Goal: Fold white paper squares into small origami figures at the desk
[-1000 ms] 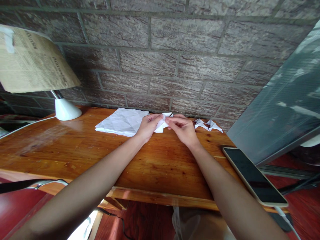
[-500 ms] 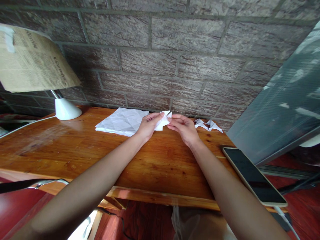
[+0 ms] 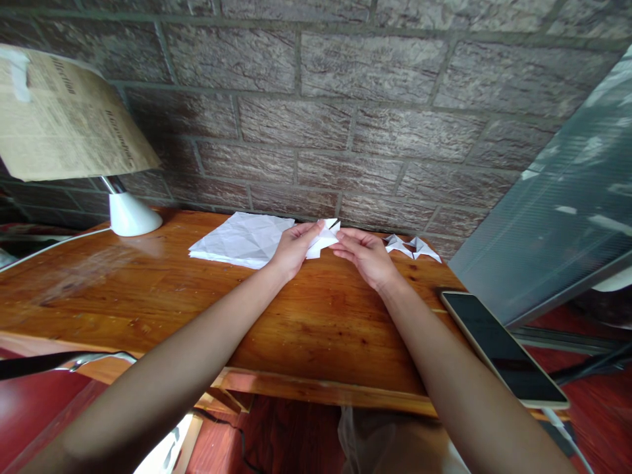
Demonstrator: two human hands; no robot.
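Between my two hands is a small folded white paper (image 3: 324, 239), with flaps and a dark slit near its top right corner. My left hand (image 3: 295, 249) grips its left side, thumb laid over the top. On the paper's right edge, my right hand (image 3: 364, 253) pinches with thumb and fingertips. Just left of my left hand lies a stack of creased white paper sheets (image 3: 241, 238). Folded white paper pieces (image 3: 413, 247) with pointed corners rest beyond my right hand, near the wall.
A lamp (image 3: 129, 214) with a newsprint shade stands at the back left, its white cord trailing left. A smartphone (image 3: 503, 345) with a cable lies on the right edge of the wooden table (image 3: 316, 322). A brick wall (image 3: 296, 125) closes off the back.
My right hand has shifted very slightly right along the paper's edge. My left hand keeps its hold, and the other things stay in place.
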